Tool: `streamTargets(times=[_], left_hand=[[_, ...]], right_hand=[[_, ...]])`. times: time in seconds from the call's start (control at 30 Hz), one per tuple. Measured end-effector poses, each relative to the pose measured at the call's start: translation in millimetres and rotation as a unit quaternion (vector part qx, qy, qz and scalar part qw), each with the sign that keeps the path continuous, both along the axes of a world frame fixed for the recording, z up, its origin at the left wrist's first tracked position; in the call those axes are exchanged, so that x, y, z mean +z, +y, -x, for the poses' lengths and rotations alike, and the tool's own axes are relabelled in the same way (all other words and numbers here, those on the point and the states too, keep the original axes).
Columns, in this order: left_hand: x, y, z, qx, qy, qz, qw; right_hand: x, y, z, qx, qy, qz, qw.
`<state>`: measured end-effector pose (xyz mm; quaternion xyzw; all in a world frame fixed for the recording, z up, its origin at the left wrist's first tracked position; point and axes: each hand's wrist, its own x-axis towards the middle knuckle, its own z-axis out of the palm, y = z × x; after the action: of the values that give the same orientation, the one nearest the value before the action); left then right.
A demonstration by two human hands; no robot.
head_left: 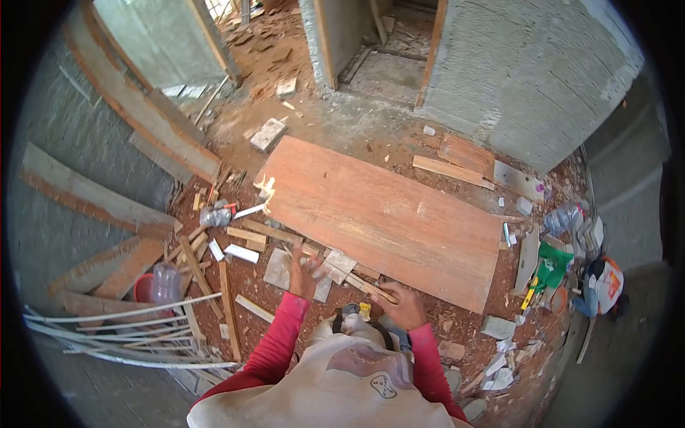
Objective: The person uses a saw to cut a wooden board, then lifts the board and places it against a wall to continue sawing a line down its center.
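A thin wooden strip (366,287) runs from my right hand (404,307) up and left toward my left hand. The fingers of my right hand are closed around its near end. My left hand (305,273) is raised with its fingers apart, near the strip's far end; I see nothing in it. Just beyond both hands lies a large reddish plywood sheet (385,214), flat and slanting down to the right. Pale square tiles (277,268) lie on the ground beside my left hand.
Wood offcuts (228,307) and white pipes (135,342) lie at the left, near a red bucket (144,289). A green bag (553,265), a yellow-handled tool (529,293) and broken blocks (498,328) lie right. Planks (453,172) lie beyond the sheet.
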<state>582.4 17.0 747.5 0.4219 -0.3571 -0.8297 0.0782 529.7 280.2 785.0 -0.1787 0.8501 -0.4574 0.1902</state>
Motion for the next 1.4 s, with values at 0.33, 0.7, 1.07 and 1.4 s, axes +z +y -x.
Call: streamTargets(times=[0.33,0.7,1.07,1.4], left_hand=[[-78,147,-38,-0.157,-0.108,-0.141,0.972],[-276,247,-172,-0.23,-0.507,0.358,0.75],[-287,276,-173,-0.13,-0.504,0.353,0.778],[-284,261,-168,-0.136,-0.493,0.334,0.792]], right_hand=[[-110,-13,3,0.215,0.062,0.017,0.974],[-421,-4,63,0.056,-0.574,0.085,0.812],[-846,62,107,-0.54,-0.574,0.232,0.571],[-710,105,135,-0.464,-0.552,0.321,0.613]])
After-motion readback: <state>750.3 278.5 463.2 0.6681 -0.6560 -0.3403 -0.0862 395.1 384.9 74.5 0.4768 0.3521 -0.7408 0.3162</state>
